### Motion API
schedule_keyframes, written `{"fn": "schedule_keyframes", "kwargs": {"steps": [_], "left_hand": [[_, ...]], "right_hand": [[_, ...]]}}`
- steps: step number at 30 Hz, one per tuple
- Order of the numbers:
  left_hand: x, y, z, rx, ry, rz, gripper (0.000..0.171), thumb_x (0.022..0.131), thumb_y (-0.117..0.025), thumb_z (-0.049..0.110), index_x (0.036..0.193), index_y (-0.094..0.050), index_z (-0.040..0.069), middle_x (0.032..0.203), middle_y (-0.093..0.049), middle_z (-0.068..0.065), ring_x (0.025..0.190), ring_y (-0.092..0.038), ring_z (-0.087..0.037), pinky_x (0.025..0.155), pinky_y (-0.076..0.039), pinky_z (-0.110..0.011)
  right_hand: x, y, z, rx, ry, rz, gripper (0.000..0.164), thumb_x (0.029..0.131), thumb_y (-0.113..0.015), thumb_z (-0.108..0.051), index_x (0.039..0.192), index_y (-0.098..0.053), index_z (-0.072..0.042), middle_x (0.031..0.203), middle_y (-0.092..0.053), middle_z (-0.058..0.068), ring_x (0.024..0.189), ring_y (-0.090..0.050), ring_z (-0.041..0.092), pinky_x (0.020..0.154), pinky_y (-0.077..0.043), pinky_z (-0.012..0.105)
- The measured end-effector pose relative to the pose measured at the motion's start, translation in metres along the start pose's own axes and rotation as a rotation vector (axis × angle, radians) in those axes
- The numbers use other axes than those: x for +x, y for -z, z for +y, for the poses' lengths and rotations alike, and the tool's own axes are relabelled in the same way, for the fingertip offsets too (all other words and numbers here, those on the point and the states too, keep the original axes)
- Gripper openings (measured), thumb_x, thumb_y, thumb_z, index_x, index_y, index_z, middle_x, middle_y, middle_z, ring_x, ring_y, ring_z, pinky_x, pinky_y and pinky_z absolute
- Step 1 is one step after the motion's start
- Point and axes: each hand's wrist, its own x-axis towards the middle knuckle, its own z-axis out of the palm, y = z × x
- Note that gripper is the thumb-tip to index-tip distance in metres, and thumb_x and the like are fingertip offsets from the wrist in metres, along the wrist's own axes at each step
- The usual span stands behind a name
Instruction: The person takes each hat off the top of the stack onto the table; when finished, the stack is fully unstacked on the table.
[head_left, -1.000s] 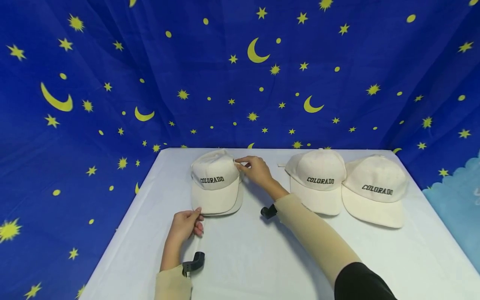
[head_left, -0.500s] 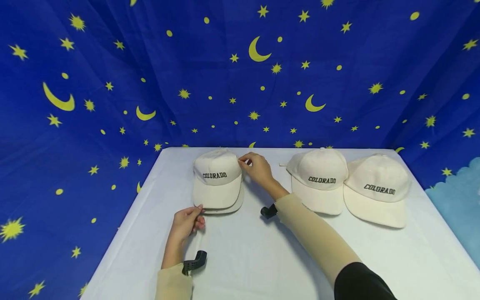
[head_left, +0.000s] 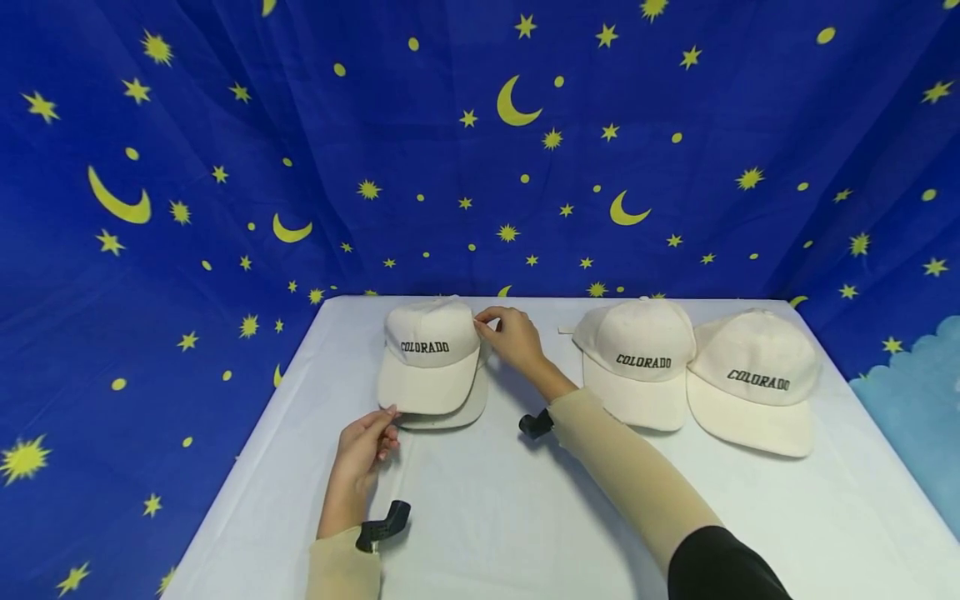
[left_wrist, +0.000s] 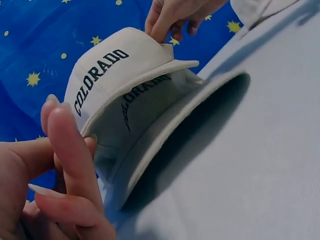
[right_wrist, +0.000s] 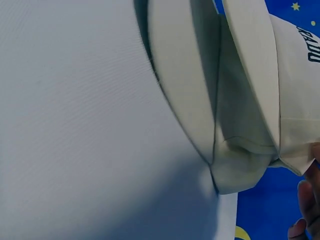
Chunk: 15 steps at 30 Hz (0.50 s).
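Two cream baseball caps lettered COLORADO are stacked at the table's left. My left hand pinches the left front edge of the upper cap's brim between thumb and finger. On the far right side, my right hand pinches the same cap's side edge near its crown. Below it sits the lower cap, its brim on the white table and its lettering partly visible in the left wrist view. A gap separates the two brims there. The right wrist view catches both caps from the side, with right fingertips at its edge.
Two more cream COLORADO caps, one and another touching it, lie on the right of the white table. A blue curtain with yellow moons and stars hangs behind and at the sides.
The upper cap's brim has risen and shifted slightly left, showing more of the lower brim. My left hand moved up and left with it. The right hand keeps its pinch, almost in place.
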Motion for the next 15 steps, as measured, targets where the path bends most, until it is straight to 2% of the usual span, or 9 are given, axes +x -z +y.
{"fn": "schedule_keyframes", "kwargs": {"steps": [4,15], "left_hand": [[-0.001,-0.001,0.000,-0.037,-0.003,-0.010,0.016,0.101,-0.066,0.013,0.096,-0.069,-0.002,0.061,-0.056,0.003,0.047,-0.054,-0.005,0.038,-0.034,-0.014],[-0.004,-0.010,0.006,-0.090,-0.045,0.019,0.014,0.098,-0.070,0.014,0.088,-0.072,0.004,0.060,-0.055,0.002,0.048,-0.053,-0.006,0.040,-0.034,-0.015]], "right_hand": [[0.000,0.002,-0.003,0.026,0.008,0.020,0.015,0.096,-0.072,-0.030,0.103,-0.079,-0.019,0.081,-0.070,-0.001,0.063,-0.054,0.013,0.053,-0.039,0.029],[0.005,0.014,-0.008,0.042,0.012,0.042,0.015,0.098,-0.071,-0.028,0.105,-0.078,-0.017,0.096,-0.075,-0.004,0.074,-0.058,0.014,0.059,-0.043,0.029]]}}
